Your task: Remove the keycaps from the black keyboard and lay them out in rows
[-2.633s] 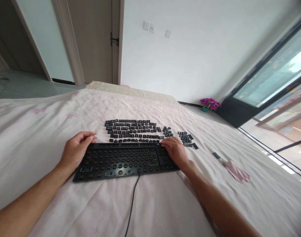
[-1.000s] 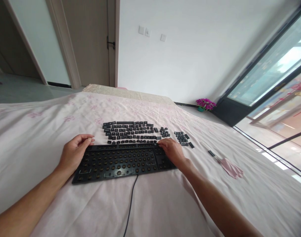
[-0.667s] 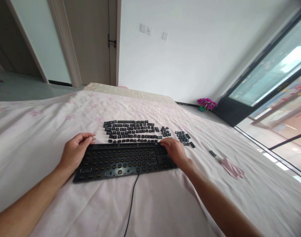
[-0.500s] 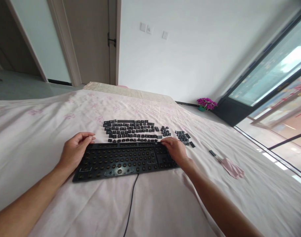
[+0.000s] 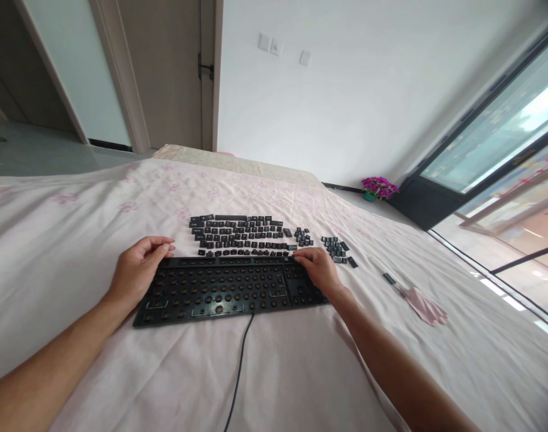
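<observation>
A black keyboard with its keycaps off lies flat on the bedsheet, bare switch posts showing. My left hand is at its upper left corner, thumb and fingers drawn together; whatever they may pinch is too small to make out. Over the right end of the keyboard lies my right hand, fingers closed at the upper edge, where I cannot tell what is in them. Just beyond the keyboard, loose black keycaps are laid out in rows. Smaller groups of keycaps sit to the right.
A cable runs from the keyboard toward me. On the right of the sheet lie a dark-handled tool and a pink cloth or glove. Beyond the bed are a wall, a door and a pot of purple flowers.
The whole view has shifted slightly. Both hands keep their places at the keyboard, and the keycaps lie as before.
</observation>
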### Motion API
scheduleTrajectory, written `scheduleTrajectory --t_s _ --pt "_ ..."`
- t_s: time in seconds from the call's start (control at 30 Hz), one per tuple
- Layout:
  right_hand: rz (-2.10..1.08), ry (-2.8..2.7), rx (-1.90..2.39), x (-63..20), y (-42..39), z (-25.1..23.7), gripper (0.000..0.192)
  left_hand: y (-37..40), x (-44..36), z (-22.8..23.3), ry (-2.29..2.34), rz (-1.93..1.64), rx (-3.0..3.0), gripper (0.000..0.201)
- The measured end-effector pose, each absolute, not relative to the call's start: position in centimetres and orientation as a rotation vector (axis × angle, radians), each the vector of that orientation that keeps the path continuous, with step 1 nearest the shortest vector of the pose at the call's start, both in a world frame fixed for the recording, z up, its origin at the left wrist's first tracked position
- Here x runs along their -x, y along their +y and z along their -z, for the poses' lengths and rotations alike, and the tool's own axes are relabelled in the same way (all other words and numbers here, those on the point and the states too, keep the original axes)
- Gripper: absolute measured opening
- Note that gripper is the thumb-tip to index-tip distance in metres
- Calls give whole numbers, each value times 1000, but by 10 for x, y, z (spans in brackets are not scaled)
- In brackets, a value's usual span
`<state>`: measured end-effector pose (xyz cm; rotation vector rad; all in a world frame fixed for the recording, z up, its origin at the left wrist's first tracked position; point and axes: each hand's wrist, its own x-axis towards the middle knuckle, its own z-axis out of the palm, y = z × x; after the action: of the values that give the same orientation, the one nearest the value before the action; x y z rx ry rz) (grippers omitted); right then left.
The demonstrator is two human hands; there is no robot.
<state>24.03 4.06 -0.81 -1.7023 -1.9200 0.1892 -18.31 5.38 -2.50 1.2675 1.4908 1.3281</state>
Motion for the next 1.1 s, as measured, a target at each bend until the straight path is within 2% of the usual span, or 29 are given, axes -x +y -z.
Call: scheduleTrajectory --t_s 0.53,0.77,1.1 --pt "73 -2147 1548 -231 32 -7 16 54 183 24 1494 -1325 -1294 36" --pt "105 -2219 1514 -228 30 -10 22 53 182 22 1503 -1321 -1310 39" --pt "145 -2314 1443 -227 29 -11 28 53 182 24 1522 -1343 -1317 32"
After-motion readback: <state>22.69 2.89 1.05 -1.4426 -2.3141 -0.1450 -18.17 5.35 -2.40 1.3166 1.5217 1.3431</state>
